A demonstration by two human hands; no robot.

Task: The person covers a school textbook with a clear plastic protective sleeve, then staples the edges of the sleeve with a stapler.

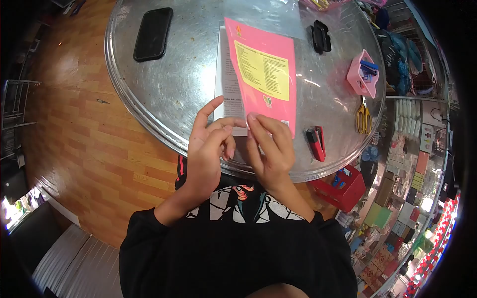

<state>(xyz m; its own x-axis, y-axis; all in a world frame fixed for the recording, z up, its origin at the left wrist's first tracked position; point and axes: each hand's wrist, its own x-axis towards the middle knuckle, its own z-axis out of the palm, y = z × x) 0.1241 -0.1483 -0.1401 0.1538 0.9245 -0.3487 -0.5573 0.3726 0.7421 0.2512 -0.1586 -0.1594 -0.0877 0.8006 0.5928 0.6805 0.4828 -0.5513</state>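
A pink booklet (278,49) with a yellow printed panel lies on the round metal table (189,89), its cover lifted along the left side. Beneath that cover shows a white printed page (223,64). My right hand (272,146) pinches the lower left edge of the cover between thumb and fingers. Close by on the left, my left hand (206,141) has its fingers apart, the index finger pointing up over the white page and another fingertip reaching toward the pinched edge.
A black phone (153,35) lies at the upper left. Along the right are a black case (321,37), a pink holder (361,79), yellow-handled scissors (363,119) and a red stapler (316,143). A red plastic stool (348,191) stands beside the table; crowded shelves (397,198) line the right.
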